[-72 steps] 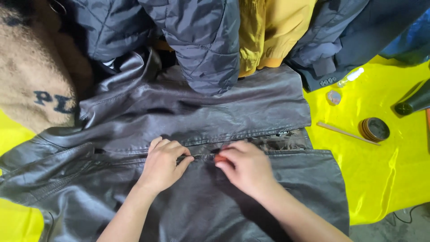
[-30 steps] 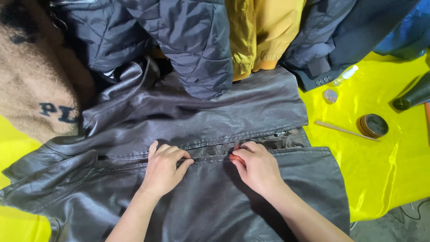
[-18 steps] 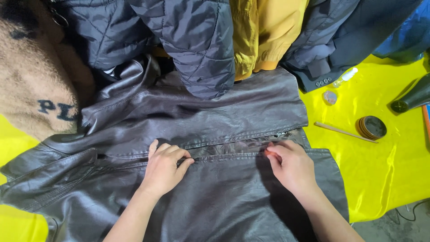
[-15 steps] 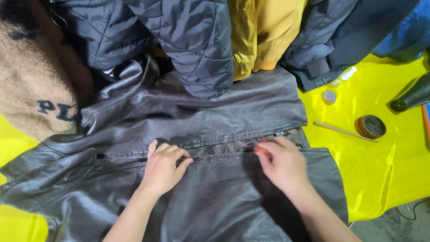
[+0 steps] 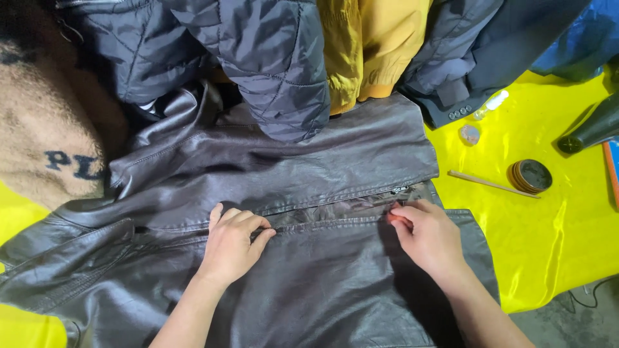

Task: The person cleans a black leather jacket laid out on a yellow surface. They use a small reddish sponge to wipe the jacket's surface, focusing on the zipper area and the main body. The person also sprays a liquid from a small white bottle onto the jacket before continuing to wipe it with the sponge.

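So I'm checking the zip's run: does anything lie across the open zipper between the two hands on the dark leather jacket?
Nothing visible does. The zipper lies bare between the left hand and the right hand on the dark brown leather jacket.

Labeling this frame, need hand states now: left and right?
Left hand: fingers curled, pressing flat on the dark leather jacket beside its zipper; holding nothing.
Right hand: fingers pinched at the zipper; what they grip cannot be told.
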